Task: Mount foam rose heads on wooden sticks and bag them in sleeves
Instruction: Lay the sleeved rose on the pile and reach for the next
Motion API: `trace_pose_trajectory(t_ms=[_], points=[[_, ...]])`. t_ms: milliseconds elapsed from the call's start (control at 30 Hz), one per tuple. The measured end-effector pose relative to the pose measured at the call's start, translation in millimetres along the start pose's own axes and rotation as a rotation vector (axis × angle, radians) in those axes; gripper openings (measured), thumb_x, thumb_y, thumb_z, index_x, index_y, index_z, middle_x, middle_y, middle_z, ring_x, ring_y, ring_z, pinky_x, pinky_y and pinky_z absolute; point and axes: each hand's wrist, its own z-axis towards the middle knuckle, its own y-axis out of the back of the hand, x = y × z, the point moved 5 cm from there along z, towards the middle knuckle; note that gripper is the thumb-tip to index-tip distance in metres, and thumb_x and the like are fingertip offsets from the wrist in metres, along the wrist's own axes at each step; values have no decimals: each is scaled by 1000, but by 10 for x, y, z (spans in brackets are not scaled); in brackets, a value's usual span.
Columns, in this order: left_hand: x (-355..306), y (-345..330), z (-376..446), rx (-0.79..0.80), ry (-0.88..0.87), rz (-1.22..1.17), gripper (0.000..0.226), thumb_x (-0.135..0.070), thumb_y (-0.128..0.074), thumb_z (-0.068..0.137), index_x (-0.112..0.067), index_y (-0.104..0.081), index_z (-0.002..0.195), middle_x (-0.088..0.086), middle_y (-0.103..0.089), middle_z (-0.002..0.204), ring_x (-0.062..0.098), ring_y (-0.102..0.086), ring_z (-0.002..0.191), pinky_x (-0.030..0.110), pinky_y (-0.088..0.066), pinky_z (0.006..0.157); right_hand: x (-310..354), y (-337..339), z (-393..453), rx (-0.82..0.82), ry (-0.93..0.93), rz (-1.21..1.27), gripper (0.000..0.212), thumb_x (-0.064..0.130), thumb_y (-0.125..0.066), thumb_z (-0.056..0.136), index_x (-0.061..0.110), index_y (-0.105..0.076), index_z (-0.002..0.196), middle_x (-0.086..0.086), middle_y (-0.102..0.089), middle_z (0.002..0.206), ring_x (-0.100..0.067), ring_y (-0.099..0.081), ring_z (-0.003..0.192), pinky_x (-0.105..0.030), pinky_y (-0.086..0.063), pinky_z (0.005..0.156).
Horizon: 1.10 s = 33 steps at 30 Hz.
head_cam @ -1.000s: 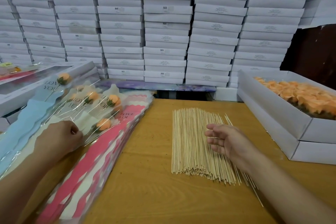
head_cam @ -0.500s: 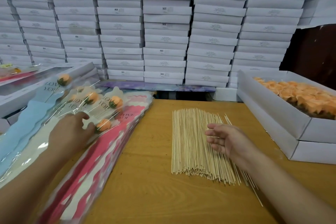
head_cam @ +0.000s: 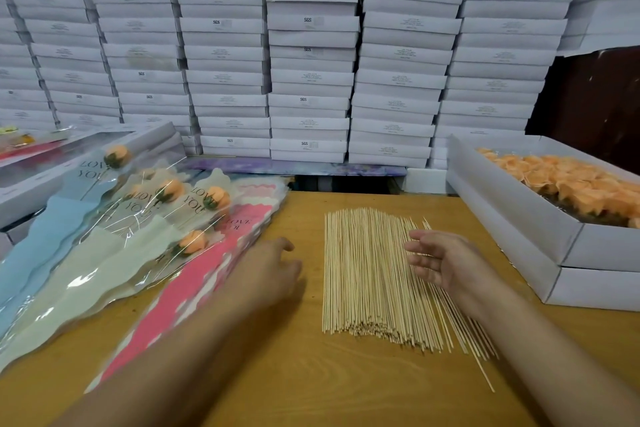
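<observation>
Both hands empty: left hand, blurred, loosely open beside bagged roses; right hand open over wooden sticks. Foam rose heads wait boxed right. Likely next: pinch one stick.

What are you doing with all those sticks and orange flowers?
A person is making roses on sticks. Wooden sticks lie piled on the table. The right hand hovers open over them; the left hand holds nothing. Finished roses in sleeves lie to the left, and loose orange rose heads fill a white box.
</observation>
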Motion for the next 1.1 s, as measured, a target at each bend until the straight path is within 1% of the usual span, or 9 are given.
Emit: trace_pose_trajectory(t_ms=[100, 233, 433, 533, 633, 767, 867, 967, 1100], points=[[-194, -239, -15, 61, -20, 3, 52, -48, -47, 100, -23, -44, 146, 2, -45, 149, 20, -50, 127, 32, -39, 104, 6, 37, -2, -13, -5, -13, 19, 12, -55, 97, 7, -69, 109, -8, -77, 87, -15, -73, 69, -24, -56, 54], [-324, -461, -20, 93, -41, -14, 63, -55, -35, 102, -21, -31, 155, 4, -30, 162, 23, -29, 148, 40, -25, 121, 12, 63, -10, -45, 0, -34, 19, 10, -54, 98, 6, -69, 108, -8, -77, 86, -15, -72, 67, -24, -56, 54], [-273, -712, -75, 129, -85, 127, 65, -62, -16, 101, -30, -27, 157, 2, -20, 166, 25, -10, 154, 47, -5, 125, 92, 42, -79, -100, 37, -173, 16, 11, -55, 98, 11, -69, 107, -8, -77, 90, -15, -71, 70, -23, -56, 56], [-272, -732, -78, 128, -106, 161, 65, -62, -13, 100, -31, -27, 156, -1, -21, 166, 23, -10, 154, 47, -5, 125, 236, 28, -108, -176, 140, -431, 19, 14, -56, 98, 15, -67, 113, -4, -72, 103, -13, -67, 83, -27, -58, 67], [-280, -730, -81, 131, -105, 165, 65, -61, -12, 101, -32, -26, 157, -1, -21, 166, 22, -9, 154, 47, -4, 125, 489, 56, -136, -243, 347, -874, 31, 23, -54, 99, 21, -61, 129, 4, -63, 128, -11, -57, 112, -29, -45, 92], [-277, -727, -82, 138, -96, 175, 65, -61, -10, 101, -33, -25, 157, -2, -20, 166, 21, -9, 155, 47, -5, 125, 823, 252, -92, -320, 479, -1229, 42, 22, -48, 99, 15, -52, 140, -7, -53, 143, -26, -42, 135, -42, -36, 110], [-265, -730, -81, 145, -89, 163, 65, -61, -9, 100, -34, -21, 158, -4, -19, 167, 21, -8, 155, 46, -5, 125, 1123, 580, -1, -479, 418, -1408, 43, 18, -44, 98, 9, -52, 138, -14, -50, 143, -34, -36, 136, -47, -35, 110], [-264, -736, -80, 147, -84, 148, 66, -62, -8, 100, -34, -17, 159, -5, -19, 166, 21, -9, 155, 45, -6, 125, 1357, 988, 106, -611, 251, -1505, 30, 17, -43, 94, 2, -62, 112, -20, -54, 128, -40, -38, 127, -47, -42, 101], [-263, -730, -74, 140, -83, 146, 65, -60, -8, 100, -33, -19, 159, -5, -21, 166, 20, -10, 154, 44, -7, 125, 1442, 1470, 276, -594, 10, -1653, 32, 31, -47, 95, 5, -64, 103, -19, -59, 120, -39, -49, 116, -40, -47, 89]])
